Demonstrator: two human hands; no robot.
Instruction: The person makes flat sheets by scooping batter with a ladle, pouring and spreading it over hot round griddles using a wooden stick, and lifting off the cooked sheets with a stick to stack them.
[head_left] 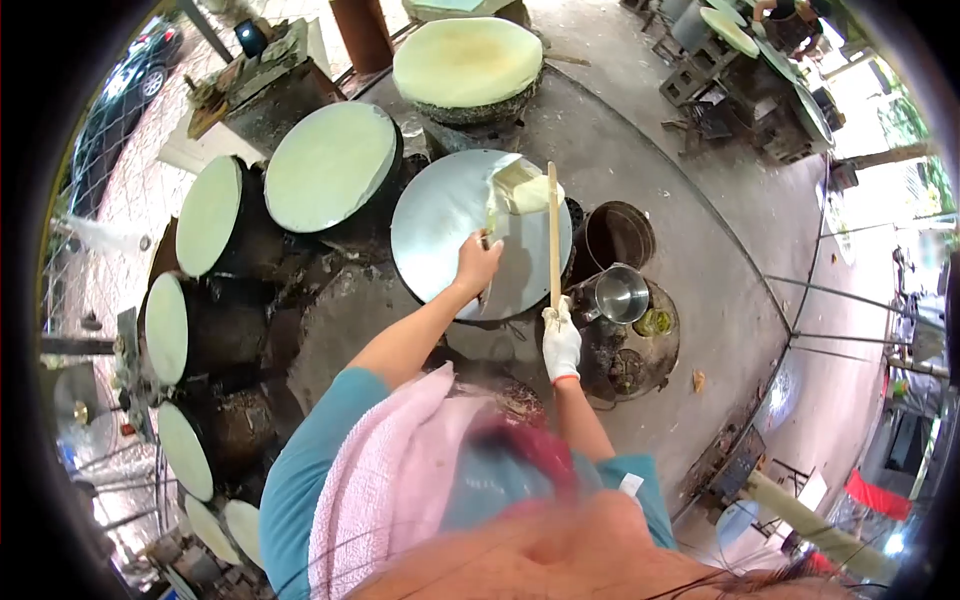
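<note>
A white glove covers my right hand (562, 340), which is closed round the lower end of a flat wooden stick (554, 235). The stick points away from me over the right part of a round grey metal griddle (430, 225). My left hand (478, 264) is bare and closed above the griddle's middle. A thin piece shows at its fingers, but I cannot make out its kind. Beyond that hand, a folded cream-coloured sheet (527, 190) lies at the griddle's far right, by the stick's upper part. Whether the stick touches the sheet is unclear.
Several round pans coated pale green, one a large pan (332, 166), curve along the left and back. To the right stand a dark bucket (620, 238), a metal pot (621, 294) and a small green-filled dish (654, 322). Another person (790, 25) is far right.
</note>
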